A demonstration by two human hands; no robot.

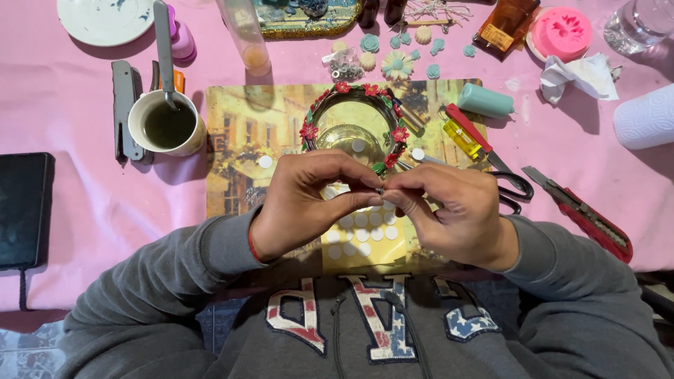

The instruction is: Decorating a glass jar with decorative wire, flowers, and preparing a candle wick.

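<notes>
Fingertips [371, 191] of both hands meet at the middle of the view, pinched together on a tiny dark piece [380, 190] that is too small to make out. Left hand [309, 200] curls in from nine o'clock with thumb and forefinger closed on that piece; right hand [456, 210] comes in from three o'clock and closes on it from the other side, knuckles up.

Just under the hands, toward six o'clock, lies a yellow sheet of round white stickers [365, 235], partly hidden by the fingers. At twelve o'clock from the pinch stands a round glass dish [351, 137] ringed with red flowers and green leaves. Both rest on a picture placemat [235, 140] showing a street scene.

At two o'clock lie a yellow lighter [462, 137], a pale green candle [486, 100] and red-handled scissors [491, 161]. At three o'clock, beyond the right wrist, a red utility knife [590, 217] lies on the pink tablecloth [63, 105]. At ten o'clock stands a white mug [166, 125] of dark liquid with a tool handle standing in it, and just beside it a grey stapler-like tool [124, 109]. At nine o'clock, at the edge, lies a black notebook [23, 210]. Far at one o'clock are a pink flower mould [562, 31], crumpled tissue [579, 74] and small pastel moulded flowers [398, 64].
</notes>
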